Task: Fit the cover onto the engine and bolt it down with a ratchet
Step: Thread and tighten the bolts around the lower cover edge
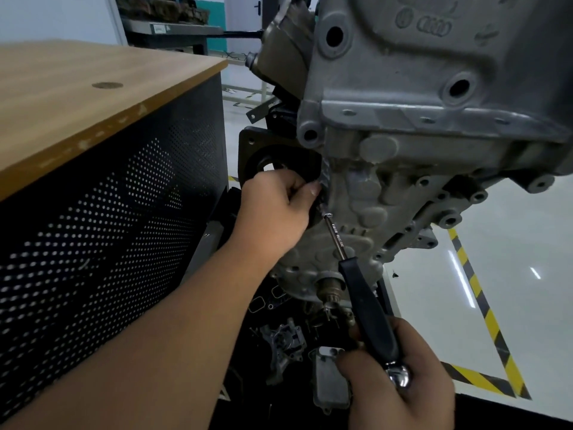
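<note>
Grey cast aluminium fills the upper right of the frame: the engine [434,88] hangs there, and the ribbed cover [356,206] sits against its lower face at centre, seemingly already in place. The left hand [276,206], at centre left, is curled with its fingertips pinched at the cover's left edge, just above the tool's head, probably steadying the bolt or socket so it stays seated; what the fingers actually hold is hidden behind them. The ratchet [366,296] runs diagonally from that edge down toward the lower right, its chromed shank meeting the cover and its black grip ending in a shiny knob. The right hand [400,377], at the bottom right, is wrapped closed around the grip's lower end, far from the head, which I judge gives leverage for turning. The bolt itself cannot be made out. A wood-topped desk [93,103] with a perforated dark front fills the left side. Loose metal parts [285,342] lie in shadow below the engine, too dim to identify. Both forearms are cut off by the lower edge.
</note>
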The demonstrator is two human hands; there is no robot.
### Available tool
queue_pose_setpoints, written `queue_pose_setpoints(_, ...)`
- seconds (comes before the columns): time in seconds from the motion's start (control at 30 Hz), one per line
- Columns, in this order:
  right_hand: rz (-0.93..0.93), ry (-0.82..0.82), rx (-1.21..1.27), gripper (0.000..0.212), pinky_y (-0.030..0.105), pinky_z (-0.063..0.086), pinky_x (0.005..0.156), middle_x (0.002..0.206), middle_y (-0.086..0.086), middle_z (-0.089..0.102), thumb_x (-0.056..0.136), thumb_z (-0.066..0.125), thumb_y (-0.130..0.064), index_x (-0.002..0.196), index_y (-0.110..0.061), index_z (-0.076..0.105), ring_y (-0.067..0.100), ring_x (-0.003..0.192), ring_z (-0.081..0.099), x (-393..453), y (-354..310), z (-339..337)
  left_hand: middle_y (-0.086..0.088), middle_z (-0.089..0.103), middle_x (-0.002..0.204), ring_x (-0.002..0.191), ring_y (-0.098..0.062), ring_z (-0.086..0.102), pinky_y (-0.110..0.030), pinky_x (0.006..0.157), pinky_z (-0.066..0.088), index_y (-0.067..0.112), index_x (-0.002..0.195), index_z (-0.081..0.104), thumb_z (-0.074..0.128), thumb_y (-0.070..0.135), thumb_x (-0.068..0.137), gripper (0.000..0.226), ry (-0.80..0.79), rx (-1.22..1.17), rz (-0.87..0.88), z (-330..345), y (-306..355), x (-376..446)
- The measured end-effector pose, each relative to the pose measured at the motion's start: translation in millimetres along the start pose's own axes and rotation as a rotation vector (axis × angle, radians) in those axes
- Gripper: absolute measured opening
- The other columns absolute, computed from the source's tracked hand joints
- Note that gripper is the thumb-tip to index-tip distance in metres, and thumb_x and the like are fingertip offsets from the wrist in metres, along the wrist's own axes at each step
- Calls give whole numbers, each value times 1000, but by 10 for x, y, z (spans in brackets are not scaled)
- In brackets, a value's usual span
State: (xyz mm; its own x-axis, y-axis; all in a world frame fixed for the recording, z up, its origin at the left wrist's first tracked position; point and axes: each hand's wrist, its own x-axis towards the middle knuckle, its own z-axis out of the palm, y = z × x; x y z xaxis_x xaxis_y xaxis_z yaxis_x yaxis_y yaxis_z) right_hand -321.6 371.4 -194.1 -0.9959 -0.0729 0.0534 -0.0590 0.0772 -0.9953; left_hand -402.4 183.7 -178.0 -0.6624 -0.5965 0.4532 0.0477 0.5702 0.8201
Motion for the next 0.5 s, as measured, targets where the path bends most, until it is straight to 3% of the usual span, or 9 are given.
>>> queue_pose_setpoints(0.13,24,22,26,33,11,36,36,47,10,56,66,65,24,63,-8,70,9,34,46,-32,-1,13,17,49,43,42,0,46,-8,43,29,19,66,64,76,26,86,24,27,106,130,-24,5,10)
queue_pose_setpoints(0.23,9,38,23,32,9,36,37,48,9,57,65,67,23,64,-9,70,8,35,47,-39,-13,33,14,41,44,44,-1,49,-8,44,31,12,73,69,77,24,86,19,23,186,225,-69,16,36)
queue_pose_setpoints(0.33,-13,22,-9,34,10,35,37,46,7,55,65,67,21,62,-13,68,8,35,45,6,-35,57,15,43,52,46,-7,47,-19,49,37,10,77,70,74,22,87,16,-5,247,286,-95,26,40)
queue_pose_setpoints(0.43,-26,7,-36,32,10,32,36,44,7,53,65,66,21,61,-11,66,6,34,42,55,-51,56,11,45,56,56,-24,56,-28,55,43,10,85,73,71,21,88,12,-21,288,311,-118,36,22)
queue_pose_setpoints(0.5,-40,6,-29,25,10,33,36,45,7,54,65,70,14,63,-10,67,6,34,43,44,-47,65,14,43,54,53,-18,52,-25,53,41,10,84,73,72,21,87,11,-10,257,297,-118,25,16)
